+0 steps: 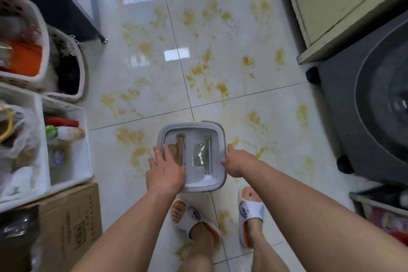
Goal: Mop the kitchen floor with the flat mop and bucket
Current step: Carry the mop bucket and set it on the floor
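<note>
You're at the setup step, by my read: both hands on the square grey-and-white plastic mop bucket [192, 157], w/ no mop in view yet. It sits on the glossy cream tiled floor [220, 51], right in front of your white-and-orange slippers [250, 210], amid yellow-brown stains [203, 68].

Your left hand [165, 170] lies over the bucket's left rim, fingers fairly straight and spread, touching not clamping. Your right hand [237, 163] is at the right rim; looks curled round the edge, but the fingers are hidden, so I can't tell for sure.

The bucket's two narrow slots run away from you, so the long axis of each points fwd toward the stains. One shows murky water, the other clearer.

Next move probably calls for settling the bucket level & out of the way, then fetching the mop.
</note>
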Demonstrator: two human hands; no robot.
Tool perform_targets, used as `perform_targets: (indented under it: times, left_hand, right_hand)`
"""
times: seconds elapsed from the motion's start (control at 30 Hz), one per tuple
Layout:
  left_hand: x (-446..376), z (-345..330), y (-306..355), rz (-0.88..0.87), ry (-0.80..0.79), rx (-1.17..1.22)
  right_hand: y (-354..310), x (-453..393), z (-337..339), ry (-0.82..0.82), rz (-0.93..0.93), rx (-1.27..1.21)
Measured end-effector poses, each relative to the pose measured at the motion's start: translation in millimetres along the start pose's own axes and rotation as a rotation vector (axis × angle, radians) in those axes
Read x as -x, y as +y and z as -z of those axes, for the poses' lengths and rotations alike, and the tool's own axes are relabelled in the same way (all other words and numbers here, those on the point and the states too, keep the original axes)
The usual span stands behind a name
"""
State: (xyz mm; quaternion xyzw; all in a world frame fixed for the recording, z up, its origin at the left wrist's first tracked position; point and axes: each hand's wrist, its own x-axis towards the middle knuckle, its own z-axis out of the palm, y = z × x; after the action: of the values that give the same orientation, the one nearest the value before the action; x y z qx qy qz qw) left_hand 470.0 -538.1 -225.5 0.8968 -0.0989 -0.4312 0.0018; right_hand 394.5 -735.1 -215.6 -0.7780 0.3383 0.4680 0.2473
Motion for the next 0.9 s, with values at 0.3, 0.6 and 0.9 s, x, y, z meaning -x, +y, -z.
perform_targets:
  times: [0.3,0.6,0.9]
  left_hand:
    - [167,15,-8,-0.034,-0.317,-0.133]
    - [307,46,146,-0.436,-0.122,0.060]
    - [477,-119,258,-0.344,-0.244,0.488]
  right_hand:
    - [151,202,-56,-0.022,-0.213,-0.670]
    - [321,348,-97,0.101,-0.324,-0.780]
    - [504,419,-177,0.465,-0.339,-1.347]
